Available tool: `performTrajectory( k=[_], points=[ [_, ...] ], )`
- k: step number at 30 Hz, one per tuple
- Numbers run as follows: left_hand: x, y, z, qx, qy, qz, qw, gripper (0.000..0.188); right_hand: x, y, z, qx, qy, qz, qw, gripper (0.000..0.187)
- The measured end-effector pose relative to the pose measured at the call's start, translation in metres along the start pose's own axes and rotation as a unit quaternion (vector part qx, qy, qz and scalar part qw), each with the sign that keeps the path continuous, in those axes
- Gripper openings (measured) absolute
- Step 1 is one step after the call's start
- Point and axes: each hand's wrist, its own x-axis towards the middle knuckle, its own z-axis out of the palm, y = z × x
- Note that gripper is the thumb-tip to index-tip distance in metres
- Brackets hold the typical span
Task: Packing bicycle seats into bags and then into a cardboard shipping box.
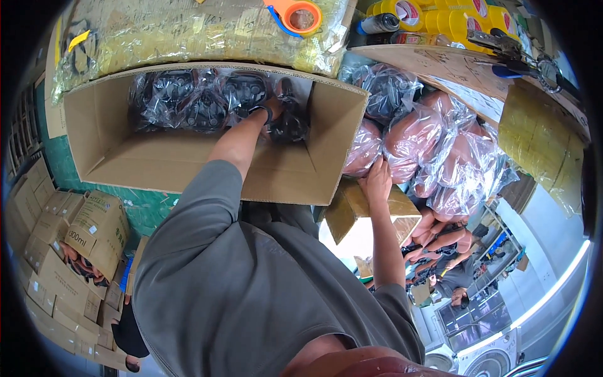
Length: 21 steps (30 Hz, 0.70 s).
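Note:
A large open cardboard box (339, 135) lies before me, with a row of dark, knobby items in clear plastic bags (210, 107) along its far side. My left hand (274, 108) reaches into it near the right end, closed around a dark bagged item (289, 122); some fingers are hidden. A dark band circles that wrist. Outside the box, my right hand (377, 180) rests with fingers stretched out against a pile of rounded brownish-pink items in clear bags (411, 138). Another dark bagged item (386, 91) lies at the far end of that pile.
An orange tape roll with a blue edge (301, 17) lies on a taped carton (188, 38) beyond the box. Yellow tape rolls (440, 19) stack at the far right. An open carton (352, 210) stands below my right hand. Cartons (69, 301) pile up left; other people are nearby.

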Motion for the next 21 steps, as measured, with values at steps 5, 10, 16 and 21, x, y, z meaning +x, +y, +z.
performTrajectory(
  k=[5,10,16,21],
  points=[
    [-0.012,-0.041,0.022,0.105,0.182,-0.033,0.977,0.045,-0.005,-0.001,-0.05,0.072,-0.088,0.015,0.993,0.098],
    [-0.167,0.096,-0.022,0.18,0.314,0.131,0.923,0.044,-0.075,0.035,-0.137,0.168,-0.153,0.07,0.971,0.119],
    [-0.449,0.242,-0.093,-0.38,-0.106,0.229,0.89,0.065,-0.174,-0.012,-0.198,0.482,0.09,0.017,0.872,0.104],
    [-0.452,0.29,-0.086,-0.578,0.026,0.148,0.802,0.049,-0.144,-0.011,-0.204,0.405,0.138,-0.37,0.825,0.085]
  ],
)
